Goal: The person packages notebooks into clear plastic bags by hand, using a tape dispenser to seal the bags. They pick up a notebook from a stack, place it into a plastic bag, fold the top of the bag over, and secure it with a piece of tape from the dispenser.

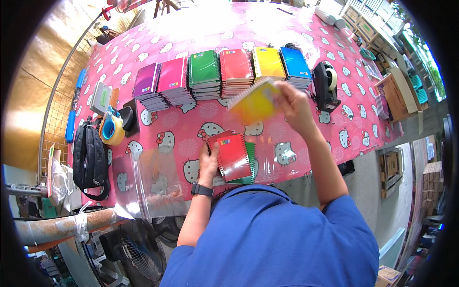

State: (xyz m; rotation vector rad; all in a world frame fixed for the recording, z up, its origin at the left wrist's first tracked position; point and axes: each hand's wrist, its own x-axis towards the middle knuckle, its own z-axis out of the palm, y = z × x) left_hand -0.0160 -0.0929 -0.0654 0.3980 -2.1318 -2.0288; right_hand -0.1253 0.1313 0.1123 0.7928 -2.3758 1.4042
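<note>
My right hand (292, 103) grips a yellow spiral notebook (256, 103), blurred by motion, in front of the row of stacks. Near the table's front edge my left hand (209, 160) holds a red spiral notebook (233, 158) by its left side. Beneath it a green notebook (251, 162) sticks out. Across the table stand stacks of spiral notebooks, from left to right: purple (147, 81), magenta (173, 74), green (204, 68), red (235, 64), yellow (268, 62) and blue (295, 63).
A black tape dispenser (326, 88) stands right of the stacks. On the left lie tape rolls (113, 130), a black pouch (91, 160) and a grey box (101, 97). Clear plastic bags (150, 184) rest at the front left edge. A cardboard box (398, 93) is at the right.
</note>
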